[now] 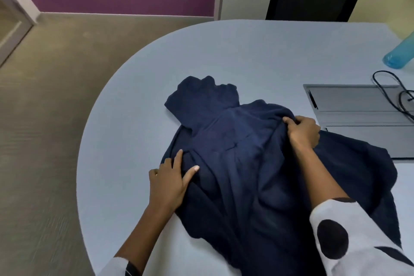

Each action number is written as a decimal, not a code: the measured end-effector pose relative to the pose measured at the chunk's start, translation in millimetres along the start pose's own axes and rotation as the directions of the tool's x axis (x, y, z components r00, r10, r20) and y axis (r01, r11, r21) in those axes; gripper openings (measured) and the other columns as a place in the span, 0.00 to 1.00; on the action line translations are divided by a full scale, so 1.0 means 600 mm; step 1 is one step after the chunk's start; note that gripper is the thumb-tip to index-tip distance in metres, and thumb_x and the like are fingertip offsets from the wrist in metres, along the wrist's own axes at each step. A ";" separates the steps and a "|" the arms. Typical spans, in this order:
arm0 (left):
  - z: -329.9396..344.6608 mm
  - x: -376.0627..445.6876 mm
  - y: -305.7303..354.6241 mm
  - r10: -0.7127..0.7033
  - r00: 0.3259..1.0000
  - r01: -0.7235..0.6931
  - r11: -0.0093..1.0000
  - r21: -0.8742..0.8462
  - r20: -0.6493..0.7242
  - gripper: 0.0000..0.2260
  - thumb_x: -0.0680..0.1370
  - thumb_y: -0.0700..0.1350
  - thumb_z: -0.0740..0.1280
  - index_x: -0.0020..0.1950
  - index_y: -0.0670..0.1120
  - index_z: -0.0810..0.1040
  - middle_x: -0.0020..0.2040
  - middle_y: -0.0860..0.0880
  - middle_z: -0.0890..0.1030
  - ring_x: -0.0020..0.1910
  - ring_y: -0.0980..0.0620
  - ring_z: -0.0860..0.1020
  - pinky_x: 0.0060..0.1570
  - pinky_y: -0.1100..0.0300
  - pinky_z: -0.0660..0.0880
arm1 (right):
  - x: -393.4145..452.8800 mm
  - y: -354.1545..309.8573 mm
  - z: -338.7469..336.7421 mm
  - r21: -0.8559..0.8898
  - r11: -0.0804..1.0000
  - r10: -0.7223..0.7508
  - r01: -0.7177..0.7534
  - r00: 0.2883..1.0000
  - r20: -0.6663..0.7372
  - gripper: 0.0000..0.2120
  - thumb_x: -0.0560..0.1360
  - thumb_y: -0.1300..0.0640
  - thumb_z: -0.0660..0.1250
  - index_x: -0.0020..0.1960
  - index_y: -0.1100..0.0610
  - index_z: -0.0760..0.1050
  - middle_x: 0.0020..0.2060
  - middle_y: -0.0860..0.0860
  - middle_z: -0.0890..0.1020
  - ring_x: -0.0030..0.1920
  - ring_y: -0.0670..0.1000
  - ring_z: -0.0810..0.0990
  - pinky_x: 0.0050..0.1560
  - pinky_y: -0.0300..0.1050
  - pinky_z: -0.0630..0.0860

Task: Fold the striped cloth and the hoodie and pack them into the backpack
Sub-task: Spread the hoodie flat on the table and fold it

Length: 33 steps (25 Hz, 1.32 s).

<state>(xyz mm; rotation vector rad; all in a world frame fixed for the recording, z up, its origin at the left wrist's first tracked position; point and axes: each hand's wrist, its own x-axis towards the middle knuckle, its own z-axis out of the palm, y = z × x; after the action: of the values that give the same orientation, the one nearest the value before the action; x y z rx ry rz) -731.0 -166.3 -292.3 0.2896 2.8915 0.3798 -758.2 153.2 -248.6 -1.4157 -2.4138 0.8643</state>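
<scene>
The navy hoodie point(235, 152) lay spread and rumpled on the pale blue table point(257, 51), its hood end pointing away from the person. The right hand point(302, 132) had its fingers curled into a bunched ridge of fabric, pinching it, apparently to draw that side inward for a fold. Across the garment from that pinch, the left hand point(170, 181) rested with straight fingers on the hoodie's edge, holding nothing, seemingly to pin the cloth while the other side was pulled. Just beyond the right hand sat a grey hatch point(358, 105) with a black cable point(387, 87), and farther off a blue bottle point(401, 56). No backpack or striped cloth was visible.
</scene>
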 end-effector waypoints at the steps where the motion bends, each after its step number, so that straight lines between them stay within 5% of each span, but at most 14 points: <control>1: 0.003 -0.013 -0.001 -0.003 1.000 0.003 1.000 0.007 -0.018 0.42 0.69 0.69 0.30 0.75 0.51 0.60 0.61 0.49 0.73 0.59 0.50 0.73 0.56 0.53 0.64 | 0.004 -0.001 0.000 -0.050 0.999 -0.003 0.002 0.999 -0.034 0.10 0.77 0.55 0.65 0.54 0.58 0.79 0.52 0.58 0.81 0.57 0.62 0.75 0.52 0.49 0.67; 4: 0.011 -0.038 -0.007 -0.026 0.993 -0.006 0.961 -0.276 -0.113 0.28 0.77 0.61 0.49 0.68 0.45 0.71 0.64 0.47 0.70 0.60 0.48 0.72 0.57 0.56 0.66 | -0.029 -0.027 0.012 -0.146 0.937 -0.330 0.316 0.940 -0.082 0.19 0.78 0.56 0.63 0.67 0.58 0.71 0.62 0.59 0.75 0.62 0.62 0.69 0.61 0.55 0.63; 6: 0.009 -0.036 -0.004 -0.222 0.966 0.110 0.821 -0.560 -0.135 0.16 0.76 0.49 0.67 0.62 0.45 0.75 0.62 0.47 0.67 0.56 0.49 0.73 0.56 0.60 0.68 | -0.107 -0.043 0.042 -0.131 0.767 -0.634 0.628 0.773 -0.005 0.22 0.76 0.48 0.66 0.65 0.59 0.73 0.57 0.59 0.77 0.57 0.62 0.72 0.56 0.55 0.67; 8: -0.003 -0.019 -0.007 -0.391 0.920 0.244 0.649 -0.721 -0.041 0.14 0.73 0.42 0.72 0.57 0.49 0.77 0.61 0.49 0.70 0.48 0.53 0.76 0.50 0.62 0.72 | -0.185 -0.046 0.081 -0.188 0.662 -0.705 0.726 0.688 0.173 0.28 0.72 0.37 0.66 0.60 0.58 0.76 0.53 0.56 0.78 0.54 0.59 0.73 0.53 0.55 0.68; 10: -0.021 -0.006 -0.014 -0.402 0.915 0.272 0.607 -0.747 0.007 0.13 0.72 0.35 0.68 0.52 0.50 0.80 0.56 0.48 0.78 0.42 0.54 0.78 0.42 0.66 0.73 | -0.225 -0.047 0.112 -0.311 0.627 -0.616 0.715 0.699 0.365 0.28 0.70 0.34 0.65 0.55 0.57 0.78 0.51 0.53 0.78 0.56 0.57 0.71 0.55 0.54 0.66; 12: -0.039 -0.010 -0.013 -0.311 0.950 0.207 0.703 -0.680 -0.033 0.16 0.72 0.31 0.63 0.49 0.49 0.82 0.54 0.49 0.80 0.43 0.55 0.77 0.41 0.73 0.69 | -0.224 -0.047 0.121 -0.319 0.649 -0.546 0.690 0.715 0.436 0.19 0.74 0.41 0.66 0.52 0.56 0.79 0.50 0.51 0.79 0.58 0.55 0.71 0.56 0.54 0.65; 14: -0.053 -0.033 -0.006 -0.179 0.980 0.102 0.837 -0.538 -0.092 0.15 0.74 0.31 0.61 0.51 0.45 0.82 0.55 0.48 0.77 0.45 0.56 0.73 0.45 0.76 0.67 | -0.207 -0.047 0.104 -0.176 0.801 -0.481 0.573 0.790 0.381 0.12 0.75 0.47 0.67 0.52 0.55 0.80 0.49 0.52 0.81 0.57 0.57 0.75 0.54 0.52 0.69; 17: -0.059 -0.090 -0.017 -0.054 0.984 0.020 0.980 -0.199 -0.167 0.11 0.70 0.27 0.65 0.47 0.39 0.80 0.50 0.39 0.74 0.46 0.42 0.72 0.44 0.56 0.73 | -0.159 -0.039 0.053 0.022 0.945 -0.323 0.325 0.927 0.192 0.09 0.75 0.50 0.68 0.51 0.54 0.80 0.50 0.56 0.82 0.55 0.62 0.77 0.53 0.51 0.72; 20: -0.065 -0.147 -0.053 -0.100 0.982 0.094 0.995 -0.040 -0.160 0.12 0.62 0.23 0.68 0.31 0.39 0.74 0.36 0.44 0.70 0.35 0.46 0.64 0.24 0.61 0.61 | -0.100 -0.020 0.008 0.149 0.968 -0.219 0.200 0.967 0.127 0.06 0.75 0.53 0.68 0.46 0.56 0.80 0.44 0.53 0.82 0.53 0.59 0.78 0.59 0.53 0.72; 22: -0.052 -0.174 -0.058 -0.193 0.979 0.191 0.981 -0.042 -0.064 0.13 0.64 0.25 0.67 0.31 0.41 0.69 0.37 0.46 0.67 0.36 0.48 0.62 0.26 0.63 0.55 | -0.083 -0.012 0.000 0.187 0.968 -0.195 0.167 0.970 0.146 0.05 0.75 0.54 0.69 0.42 0.55 0.78 0.37 0.49 0.79 0.50 0.56 0.78 0.61 0.57 0.72; 25: -0.039 -0.176 -0.019 -0.124 0.992 0.126 0.990 0.065 -0.027 0.12 0.60 0.31 0.74 0.31 0.41 0.71 0.40 0.41 0.74 0.38 0.41 0.68 0.34 0.52 0.65 | -0.094 -0.006 0.000 0.183 0.968 -0.206 0.172 0.960 0.188 0.06 0.75 0.55 0.69 0.42 0.57 0.80 0.36 0.49 0.79 0.48 0.50 0.74 0.61 0.54 0.72; 29: -0.003 -0.120 0.037 0.212 0.975 -0.211 0.977 0.021 -0.060 0.11 0.73 0.46 0.71 0.52 0.44 0.77 0.50 0.45 0.75 0.48 0.43 0.75 0.45 0.50 0.72 | -0.101 0.001 -0.007 0.176 0.977 -0.146 0.118 0.977 0.154 0.06 0.76 0.57 0.67 0.46 0.59 0.80 0.41 0.53 0.79 0.50 0.48 0.67 0.63 0.52 0.70; 31: 0.026 -0.109 0.043 0.234 0.969 -0.242 0.964 0.111 0.082 0.22 0.79 0.51 0.62 0.70 0.46 0.64 0.62 0.47 0.70 0.57 0.46 0.72 0.55 0.54 0.69 | -0.101 0.007 -0.006 0.132 0.981 -0.160 0.140 0.975 0.153 0.05 0.76 0.56 0.67 0.46 0.57 0.79 0.45 0.54 0.80 0.53 0.51 0.72 0.59 0.49 0.71; 33: 0.044 -0.116 0.038 0.163 0.979 -0.185 0.961 0.208 0.119 0.26 0.79 0.51 0.62 0.74 0.46 0.58 0.64 0.46 0.69 0.54 0.47 0.75 0.50 0.55 0.70 | -0.104 0.008 -0.001 0.089 0.973 -0.223 0.211 0.962 0.156 0.05 0.76 0.56 0.67 0.46 0.56 0.79 0.47 0.54 0.81 0.51 0.52 0.75 0.53 0.46 0.71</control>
<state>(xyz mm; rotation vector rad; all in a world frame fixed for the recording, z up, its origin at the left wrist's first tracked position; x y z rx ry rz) -654.3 -153.7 -298.2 0.5847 2.8165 0.0705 -722.2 102.3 -244.1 -1.0664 -2.5686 1.0357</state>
